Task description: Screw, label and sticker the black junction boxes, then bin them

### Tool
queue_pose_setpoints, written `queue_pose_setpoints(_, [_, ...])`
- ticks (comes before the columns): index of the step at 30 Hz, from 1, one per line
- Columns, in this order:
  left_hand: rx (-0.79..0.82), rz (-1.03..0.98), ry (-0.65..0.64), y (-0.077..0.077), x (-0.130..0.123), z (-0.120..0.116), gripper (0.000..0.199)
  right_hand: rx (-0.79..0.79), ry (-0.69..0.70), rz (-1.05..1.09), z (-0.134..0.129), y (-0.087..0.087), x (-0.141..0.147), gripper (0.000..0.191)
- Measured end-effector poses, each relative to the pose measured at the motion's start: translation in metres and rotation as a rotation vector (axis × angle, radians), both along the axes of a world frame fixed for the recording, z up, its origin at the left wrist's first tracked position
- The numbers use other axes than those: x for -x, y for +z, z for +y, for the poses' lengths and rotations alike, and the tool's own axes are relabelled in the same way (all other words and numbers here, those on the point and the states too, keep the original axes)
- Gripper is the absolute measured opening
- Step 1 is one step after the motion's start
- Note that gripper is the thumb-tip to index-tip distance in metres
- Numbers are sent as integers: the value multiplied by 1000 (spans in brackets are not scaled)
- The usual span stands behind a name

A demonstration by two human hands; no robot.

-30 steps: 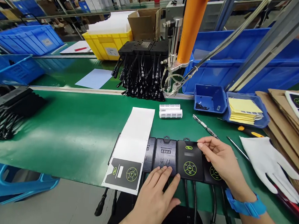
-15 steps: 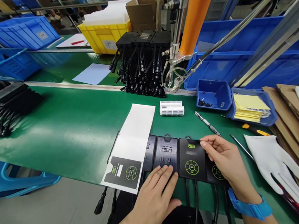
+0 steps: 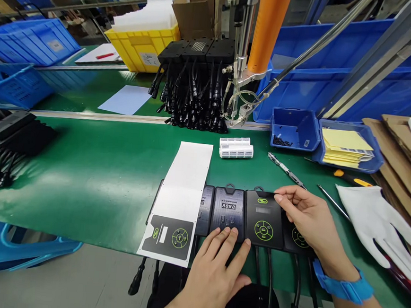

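Several black controller boxes lie in a row at the bench's front edge, cables hanging down. My left hand [image 3: 214,264] rests with fingers spread on the lower edge of a bare controller [image 3: 229,205] with a digit display. To its right, a controller wears a black panel sticker [image 3: 264,218] with green button marks. At that sticker's upper right corner, my right hand [image 3: 302,216] pinches the edge between thumb and fingertips; a blue wrist strap [image 3: 343,283] circles the wrist. Behind this hand another stickered controller [image 3: 298,239] is partly hidden. A white sticker sheet [image 3: 185,181] covers the leftmost boxes.
Two white label rolls [image 3: 236,149] and a pen [image 3: 285,171] lie behind the row. Small blue bins [image 3: 294,130], a white glove [image 3: 374,224] and cardboard [image 3: 397,164] sit right. An orange-sleeved air tool [image 3: 270,31] hangs near stacked cabled controllers [image 3: 196,87].
My left forefinger has shifted slightly right and down at the stickered controller's lower edge. My right hand keeps its place at the corner; the view has tilted a touch.
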State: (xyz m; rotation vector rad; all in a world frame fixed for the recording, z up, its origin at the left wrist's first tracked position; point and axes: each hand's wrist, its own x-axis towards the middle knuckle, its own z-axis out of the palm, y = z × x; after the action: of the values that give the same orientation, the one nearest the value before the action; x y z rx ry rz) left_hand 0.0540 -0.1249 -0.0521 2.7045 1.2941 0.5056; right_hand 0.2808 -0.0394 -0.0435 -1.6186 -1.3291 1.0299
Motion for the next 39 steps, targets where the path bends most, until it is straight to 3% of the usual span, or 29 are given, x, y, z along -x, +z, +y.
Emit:
queue_pose_setpoints(25, [-17,12,17,0,-2,0,44,-40,24,-196,-1,-9,0,23])
queue_pose_setpoints(39, [-9,31,21,1,-3,0,49,-299,42,-523,-3,-12,4,23])
